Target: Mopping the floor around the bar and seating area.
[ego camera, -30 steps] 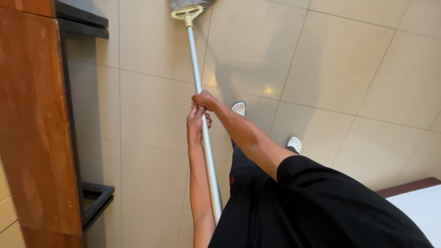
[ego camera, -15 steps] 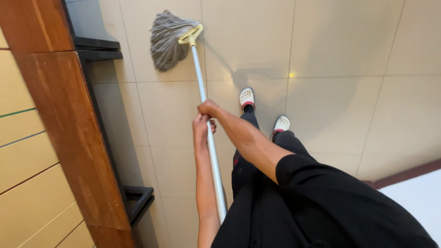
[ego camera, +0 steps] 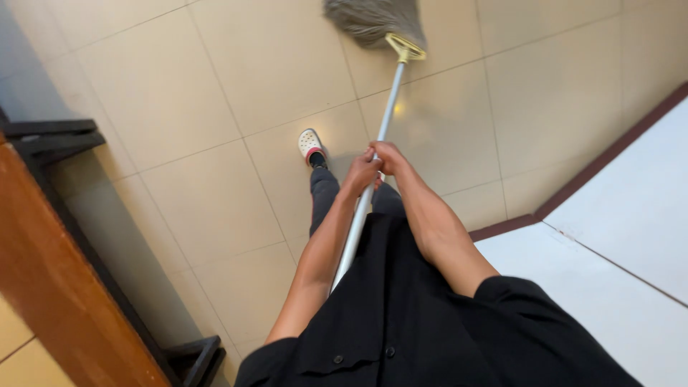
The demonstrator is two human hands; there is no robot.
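Both hands, left hand (ego camera: 360,174) and right hand (ego camera: 388,153), clench one metal mop handle (ego camera: 385,118); one stringy grey mop head (ego camera: 373,19) rests on glossy square tiles (ego camera: 215,93).

left hand (ego camera: 360,174): fingers curled shut around mop handle (ego camera: 373,168), arm nearly straight | right hand (ego camera: 388,154): clenched on the handle just above the left, touching it, forearm angled down | both hands well below the mop head

Mop head (ego camera: 374,20) on floor (ego camera: 215,93) ahead, pole (ego camera: 373,172) betw. both hands, shoe (ego camera: 309,143) left of pole, wood unit (ego camera: 64,301) far left, panels (ego camera: 631,236) right.
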